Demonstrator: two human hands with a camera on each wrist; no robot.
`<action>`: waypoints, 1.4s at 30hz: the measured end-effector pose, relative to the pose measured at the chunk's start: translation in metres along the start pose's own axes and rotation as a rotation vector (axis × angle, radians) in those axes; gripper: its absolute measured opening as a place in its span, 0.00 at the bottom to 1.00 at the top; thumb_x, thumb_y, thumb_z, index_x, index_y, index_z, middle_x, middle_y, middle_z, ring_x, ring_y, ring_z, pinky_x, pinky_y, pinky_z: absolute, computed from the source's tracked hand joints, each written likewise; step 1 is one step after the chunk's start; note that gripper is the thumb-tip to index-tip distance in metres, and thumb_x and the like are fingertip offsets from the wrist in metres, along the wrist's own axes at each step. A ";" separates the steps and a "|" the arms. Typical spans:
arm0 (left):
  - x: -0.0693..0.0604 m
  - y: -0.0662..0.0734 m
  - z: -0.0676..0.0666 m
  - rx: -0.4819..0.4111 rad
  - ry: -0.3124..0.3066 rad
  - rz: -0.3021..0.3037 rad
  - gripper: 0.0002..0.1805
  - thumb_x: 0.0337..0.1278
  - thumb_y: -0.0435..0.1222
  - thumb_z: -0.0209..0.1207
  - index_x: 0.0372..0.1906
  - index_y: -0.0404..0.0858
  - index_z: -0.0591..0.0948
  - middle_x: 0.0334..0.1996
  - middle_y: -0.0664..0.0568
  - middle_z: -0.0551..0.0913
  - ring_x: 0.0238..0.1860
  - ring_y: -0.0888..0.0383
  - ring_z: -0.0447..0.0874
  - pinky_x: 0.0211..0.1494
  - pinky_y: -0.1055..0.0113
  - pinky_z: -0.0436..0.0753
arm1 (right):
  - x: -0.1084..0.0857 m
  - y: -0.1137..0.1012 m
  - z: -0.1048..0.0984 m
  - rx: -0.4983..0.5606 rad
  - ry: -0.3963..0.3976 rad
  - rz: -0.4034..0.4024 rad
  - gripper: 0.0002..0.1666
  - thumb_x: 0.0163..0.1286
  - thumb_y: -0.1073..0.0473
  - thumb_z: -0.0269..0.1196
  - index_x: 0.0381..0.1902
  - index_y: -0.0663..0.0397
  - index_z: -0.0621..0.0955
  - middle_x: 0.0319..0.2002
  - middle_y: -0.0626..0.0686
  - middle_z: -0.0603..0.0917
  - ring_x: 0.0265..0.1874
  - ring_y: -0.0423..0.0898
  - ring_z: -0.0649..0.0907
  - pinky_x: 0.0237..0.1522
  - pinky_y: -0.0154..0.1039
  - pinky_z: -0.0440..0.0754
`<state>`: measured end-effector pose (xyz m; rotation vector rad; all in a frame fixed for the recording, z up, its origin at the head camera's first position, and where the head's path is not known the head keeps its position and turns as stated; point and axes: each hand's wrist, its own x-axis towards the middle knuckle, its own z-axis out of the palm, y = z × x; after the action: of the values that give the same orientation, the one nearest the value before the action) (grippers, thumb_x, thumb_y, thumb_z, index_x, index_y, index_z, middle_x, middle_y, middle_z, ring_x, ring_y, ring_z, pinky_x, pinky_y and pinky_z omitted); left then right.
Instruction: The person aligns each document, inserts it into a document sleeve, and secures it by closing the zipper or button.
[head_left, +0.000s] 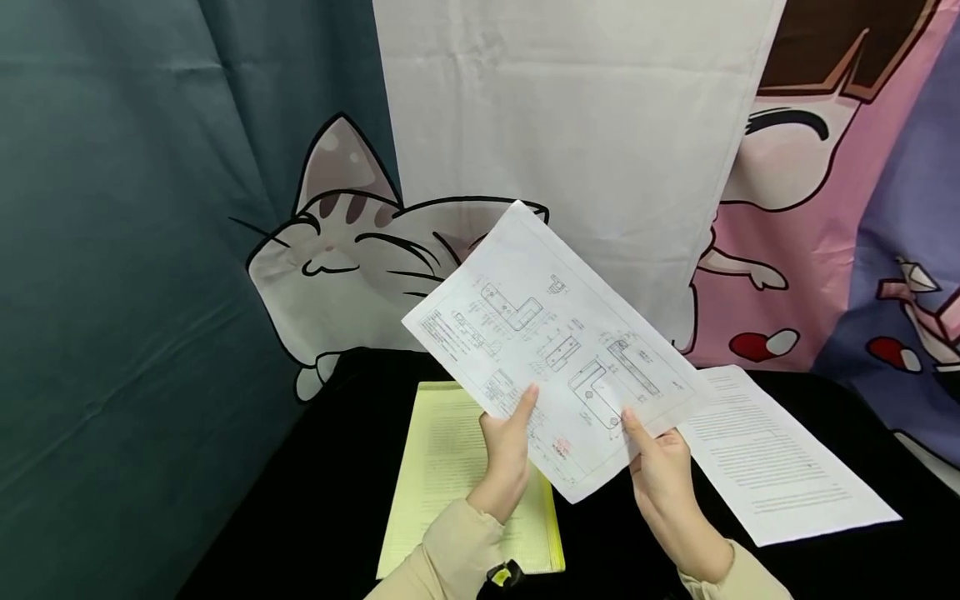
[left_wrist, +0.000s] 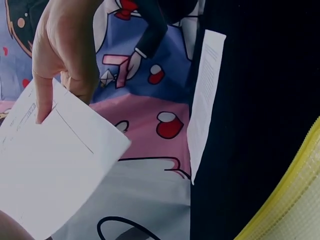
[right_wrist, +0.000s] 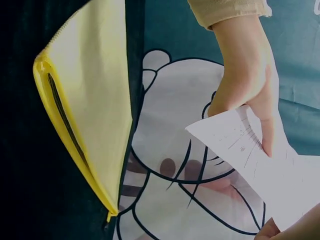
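Held up in both hands is a sheet of paper (head_left: 555, 350) printed with technical drawings and a small red stamp. My left hand (head_left: 506, 458) pinches its lower left edge, thumb on the printed face. At its lower right edge my right hand (head_left: 663, 475) grips it the same way, thumb on top and fingers behind. The right wrist view shows the left hand (right_wrist: 245, 75) on the sheet (right_wrist: 250, 150); the left wrist view shows the right hand (left_wrist: 67, 50) on it. Below lies a yellow zippered document pouch (head_left: 435, 467), partly hidden by the sheet and left arm.
On the black table cover (head_left: 300, 500), a page of printed text (head_left: 780, 458) lies at the right, its upper left corner under the held sheet. A cartoon-printed curtain (head_left: 570, 100) hangs behind the table. A small black and yellow object (head_left: 504, 573) sits by the left wrist.
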<state>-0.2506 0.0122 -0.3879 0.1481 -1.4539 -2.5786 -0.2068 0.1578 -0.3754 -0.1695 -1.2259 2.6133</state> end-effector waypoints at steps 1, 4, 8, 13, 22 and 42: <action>0.000 -0.001 0.001 0.013 -0.002 0.003 0.21 0.51 0.40 0.66 0.51 0.43 0.77 0.42 0.51 0.87 0.38 0.57 0.88 0.44 0.62 0.85 | 0.000 0.000 -0.002 0.005 -0.004 -0.001 0.14 0.65 0.70 0.58 0.39 0.45 0.81 0.35 0.41 0.88 0.32 0.36 0.86 0.34 0.29 0.84; 0.002 -0.004 0.001 0.054 -0.008 0.015 0.20 0.51 0.39 0.66 0.50 0.43 0.78 0.42 0.49 0.86 0.38 0.55 0.88 0.43 0.62 0.86 | -0.001 0.001 -0.006 0.013 -0.013 0.006 0.14 0.65 0.71 0.58 0.39 0.44 0.81 0.36 0.41 0.88 0.32 0.37 0.86 0.35 0.29 0.84; 0.008 -0.007 -0.006 0.113 -0.014 0.036 0.18 0.52 0.38 0.65 0.49 0.40 0.78 0.42 0.48 0.86 0.37 0.54 0.88 0.42 0.61 0.86 | 0.000 0.003 -0.011 -0.030 -0.017 0.028 0.15 0.64 0.71 0.59 0.39 0.43 0.81 0.36 0.40 0.87 0.33 0.35 0.86 0.36 0.28 0.83; 0.017 -0.006 -0.023 0.189 -0.039 0.056 0.18 0.54 0.39 0.64 0.50 0.39 0.77 0.42 0.47 0.87 0.37 0.54 0.88 0.40 0.62 0.86 | 0.002 0.001 -0.020 -0.149 -0.067 0.055 0.17 0.65 0.71 0.59 0.39 0.40 0.80 0.37 0.36 0.86 0.35 0.33 0.85 0.40 0.26 0.82; 0.024 0.002 -0.060 0.406 -0.134 0.087 0.18 0.55 0.42 0.64 0.48 0.38 0.77 0.40 0.44 0.87 0.34 0.52 0.89 0.35 0.61 0.86 | 0.010 -0.003 -0.044 -0.325 -0.189 0.082 0.14 0.66 0.69 0.58 0.33 0.41 0.82 0.34 0.39 0.87 0.34 0.33 0.84 0.37 0.27 0.82; -0.001 0.010 -0.097 0.637 -0.437 -0.028 0.23 0.51 0.39 0.65 0.50 0.31 0.75 0.35 0.37 0.86 0.29 0.48 0.88 0.29 0.59 0.86 | 0.015 -0.011 -0.050 -0.597 -0.415 0.106 0.05 0.68 0.66 0.56 0.41 0.55 0.76 0.33 0.42 0.87 0.34 0.36 0.85 0.39 0.29 0.83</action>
<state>-0.2321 -0.0742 -0.4292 -0.3382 -2.4002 -2.1506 -0.2084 0.2058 -0.3994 0.2229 -2.1704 2.3501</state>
